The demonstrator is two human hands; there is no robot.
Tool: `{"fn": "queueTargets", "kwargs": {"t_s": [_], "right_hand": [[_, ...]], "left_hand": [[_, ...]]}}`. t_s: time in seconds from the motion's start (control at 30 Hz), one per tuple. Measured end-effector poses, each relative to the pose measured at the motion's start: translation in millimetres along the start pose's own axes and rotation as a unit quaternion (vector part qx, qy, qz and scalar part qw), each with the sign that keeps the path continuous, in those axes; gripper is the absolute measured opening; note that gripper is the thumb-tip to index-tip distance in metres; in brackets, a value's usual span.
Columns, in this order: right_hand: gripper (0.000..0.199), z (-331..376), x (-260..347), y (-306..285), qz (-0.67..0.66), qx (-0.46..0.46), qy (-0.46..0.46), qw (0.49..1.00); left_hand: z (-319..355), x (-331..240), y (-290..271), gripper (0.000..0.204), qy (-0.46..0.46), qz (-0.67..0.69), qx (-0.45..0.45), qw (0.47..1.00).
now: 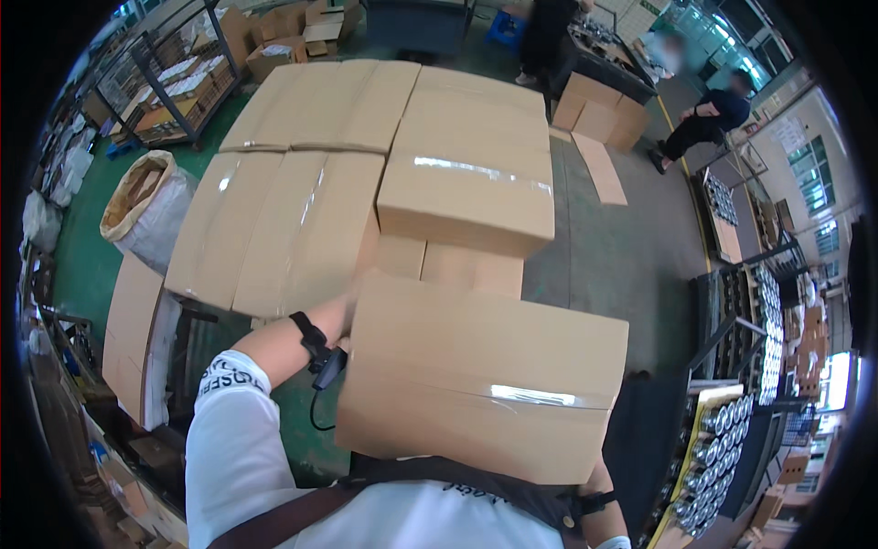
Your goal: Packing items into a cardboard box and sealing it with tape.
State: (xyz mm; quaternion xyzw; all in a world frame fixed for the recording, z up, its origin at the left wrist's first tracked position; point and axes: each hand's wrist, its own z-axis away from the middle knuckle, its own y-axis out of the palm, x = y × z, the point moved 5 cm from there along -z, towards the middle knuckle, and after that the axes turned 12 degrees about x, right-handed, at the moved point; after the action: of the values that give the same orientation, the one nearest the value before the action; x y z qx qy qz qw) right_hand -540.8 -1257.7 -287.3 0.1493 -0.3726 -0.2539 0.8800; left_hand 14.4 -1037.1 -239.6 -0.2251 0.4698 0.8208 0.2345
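A closed cardboard box [485, 361], with shiny clear tape along its top seam, is held in front of my body. My left hand [351, 316] is at the box's left side, blurred and partly hidden behind it. At the near right corner, my right forearm [599, 512] reaches under the box, which hides that hand. Just beyond stand taped cartons [302, 215] packed side by side, with one higher carton [466, 156] on the right. Whether my box touches the lower cartons [471, 265] behind it, I cannot tell.
To the left stand a white sack [155, 210] and a wire cage cart [169, 87]. Racks of shiny metal cylinders [718, 457] line the right. A flat cardboard piece [599, 169] lies on the floor. One person [709, 119] sits at the far right; others are at the back.
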Motion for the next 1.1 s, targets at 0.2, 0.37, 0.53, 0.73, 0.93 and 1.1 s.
{"fn": "queueTargets", "kwargs": {"t_s": [0.2, 0.37, 0.53, 0.73, 0.93, 1.1], "right_hand": [[0.054, -96, 76, -26, 0.005, 0.018, 0.021, 1.0], [0.053, -256, 178, 5, -0.097, -0.018, 0.019, 0.995], [0.051, -281, 142, -38, -0.208, -0.002, 0.001, 0.978], [0.059, -279, 136, -70, -0.232, -0.018, 0.161, 0.959], [0.057, -292, 98, -62, -0.338, 0.078, 0.183, 0.92], [0.057, -293, 92, -45, -0.337, 0.086, 0.187, 0.919]], "left_hand": [[-59, -45, -35, 0.043, -0.027, -0.025, 0.026, 0.999], [-13, -80, 37, 0.045, 0.031, -0.082, -0.22, 0.972], [54, 48, -3, 0.03, 0.116, -0.176, -0.474, 0.855], [19, 123, -26, 0.074, 0.111, 0.244, -0.562, 0.782], [17, 113, -65, 0.083, 0.022, 0.182, -0.547, 0.816], [46, 122, -91, 0.08, -0.012, 0.174, -0.582, 0.794]]}}
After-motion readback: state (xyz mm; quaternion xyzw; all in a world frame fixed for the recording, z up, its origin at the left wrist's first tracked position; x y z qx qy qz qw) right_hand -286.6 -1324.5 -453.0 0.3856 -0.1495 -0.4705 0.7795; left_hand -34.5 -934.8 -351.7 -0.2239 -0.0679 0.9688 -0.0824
